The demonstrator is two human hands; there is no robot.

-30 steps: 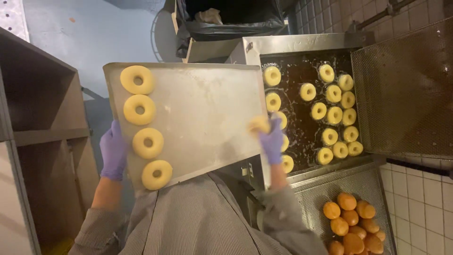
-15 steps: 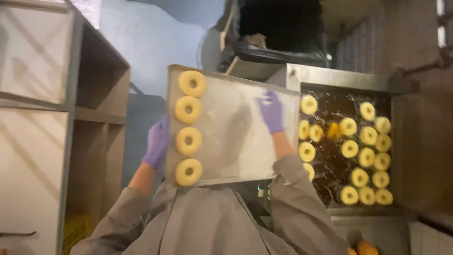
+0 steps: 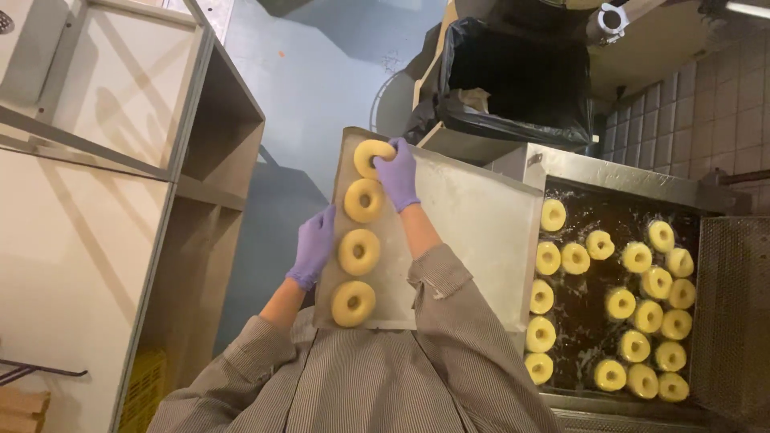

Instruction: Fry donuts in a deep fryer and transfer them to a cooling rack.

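Note:
A metal baking tray (image 3: 473, 216) is held level in front of me, with a column of raw ring doughnuts along its left side. My left hand (image 3: 313, 245), in a purple glove, grips the tray's left edge. My right hand (image 3: 396, 172), also gloved, pinches the farthest doughnut (image 3: 369, 155) at the tray's far left corner. Three more raw doughnuts lie below it: one (image 3: 363, 200), another (image 3: 358, 252) and the nearest (image 3: 353, 304). To the right, several doughnuts (image 3: 634, 301) float in the dark oil of a fryer (image 3: 609, 173).
A black-lined bin (image 3: 513, 80) stands beyond the tray. A tall metal shelving unit (image 3: 120, 184) fills the left side. A mesh fryer screen (image 3: 734, 313) stands at the right edge, by a tiled wall (image 3: 690, 112). Blue-grey floor (image 3: 321, 72) shows between shelf and bin.
My right hand has moved from the tray's right side across to the far left corner and closed on the top doughnut. The view has shifted and the fryer sits lower right.

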